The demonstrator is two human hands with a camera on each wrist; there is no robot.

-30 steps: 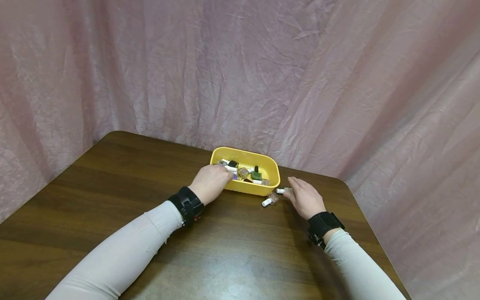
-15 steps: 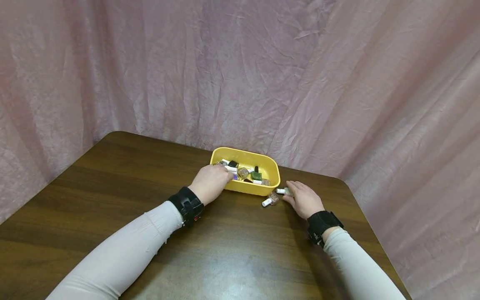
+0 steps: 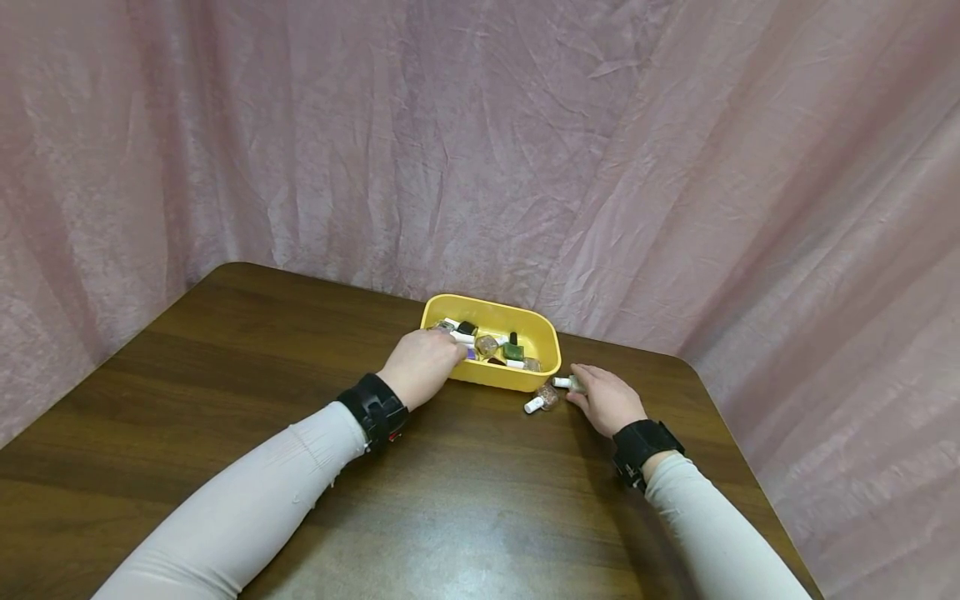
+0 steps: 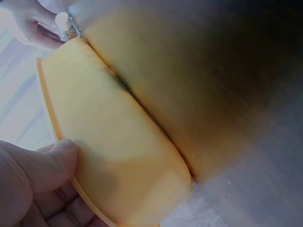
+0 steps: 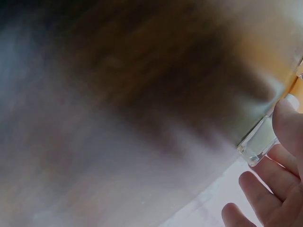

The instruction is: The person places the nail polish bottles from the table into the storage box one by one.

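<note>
My left hand (image 3: pixel 422 364) grips the near-left rim of a yellow plastic bin (image 3: pixel 495 377). In the left wrist view its thumb (image 4: pixel 64 151) lies on the outer wall, with the other fingers curled over the rim. To the right of the bin, my right hand (image 3: pixel 609 402) pinches a clear nail polish bottle (image 5: pixel 259 139) with a white cap between thumb and forefinger, low at the table top. Its other fingers are spread. Just beside it lies a glittery pinkish nail polish bottle (image 3: pixel 546 397), white cap toward me, by the bin's corner.
Inside the bin are several nail polish bottles, among them a green bottle (image 3: pixel 513 352) and a glittery gold bottle (image 3: pixel 486 346). The bin stands near the far edge of the brown wooden table (image 3: pixel 420 500). A pink curtain (image 3: pixel 480 150) hangs right behind.
My right hand has shifted slightly left, and its fingers have closed in on the clear nail polish bottle. The left hand and the bin have stayed put.
</note>
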